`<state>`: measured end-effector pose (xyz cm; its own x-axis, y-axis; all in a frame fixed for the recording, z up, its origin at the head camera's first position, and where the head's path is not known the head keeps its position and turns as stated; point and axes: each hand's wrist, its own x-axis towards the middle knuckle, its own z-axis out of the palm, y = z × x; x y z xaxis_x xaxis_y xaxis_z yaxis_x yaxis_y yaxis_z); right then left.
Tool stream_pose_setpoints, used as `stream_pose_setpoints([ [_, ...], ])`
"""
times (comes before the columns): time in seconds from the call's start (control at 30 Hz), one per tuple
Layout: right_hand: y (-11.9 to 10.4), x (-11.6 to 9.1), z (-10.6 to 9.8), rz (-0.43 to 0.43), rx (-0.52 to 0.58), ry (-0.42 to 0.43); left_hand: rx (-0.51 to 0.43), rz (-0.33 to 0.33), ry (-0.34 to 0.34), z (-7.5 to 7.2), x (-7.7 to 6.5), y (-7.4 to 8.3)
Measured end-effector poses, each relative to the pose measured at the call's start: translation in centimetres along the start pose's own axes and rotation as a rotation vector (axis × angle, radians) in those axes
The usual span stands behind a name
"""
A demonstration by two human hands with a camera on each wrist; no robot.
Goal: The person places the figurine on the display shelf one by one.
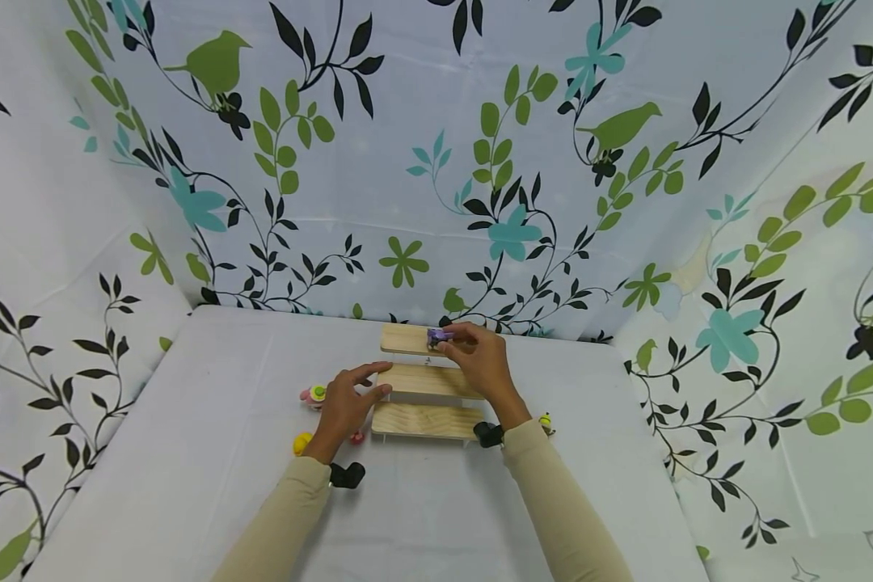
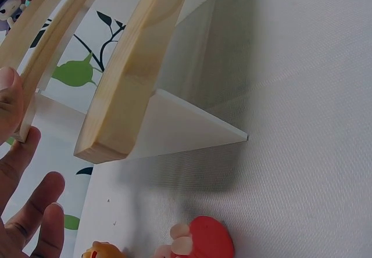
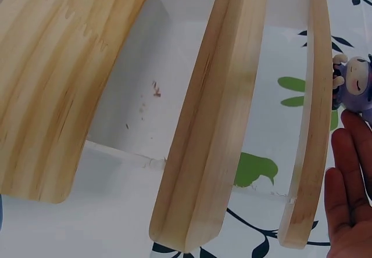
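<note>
Figurine (image 1: 435,336), purple, at top shelf (image 1: 402,338), pinched in right hand (image 1: 482,361), placing seemingly unfinished; middle shelf (image 1: 422,379), left end gripped by left hand (image 1: 345,404); pink toy (image 1: 310,395), yellow toy (image 1: 301,442), red toy (image 2: 212,239), yellow-black toy (image 1: 546,423), all on table (image 1: 218,453), apparently outstanding.

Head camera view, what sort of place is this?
Probably a makeshift tabletop filming or play corner: patterned sheets line three sides of a white-covered table, which holds a three-tiered wooden stand and small toys.
</note>
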<state>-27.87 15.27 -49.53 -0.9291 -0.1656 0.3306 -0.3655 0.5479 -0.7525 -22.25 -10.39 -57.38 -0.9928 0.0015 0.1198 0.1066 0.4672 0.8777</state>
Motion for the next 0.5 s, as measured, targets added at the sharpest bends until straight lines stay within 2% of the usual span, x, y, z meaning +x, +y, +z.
stream_pose_setpoints([
  [0.5,-0.83,-0.09,-0.21,0.016,-0.023,-0.026,-0.001,0.014,0.006,0.18,-0.06,-0.1],
])
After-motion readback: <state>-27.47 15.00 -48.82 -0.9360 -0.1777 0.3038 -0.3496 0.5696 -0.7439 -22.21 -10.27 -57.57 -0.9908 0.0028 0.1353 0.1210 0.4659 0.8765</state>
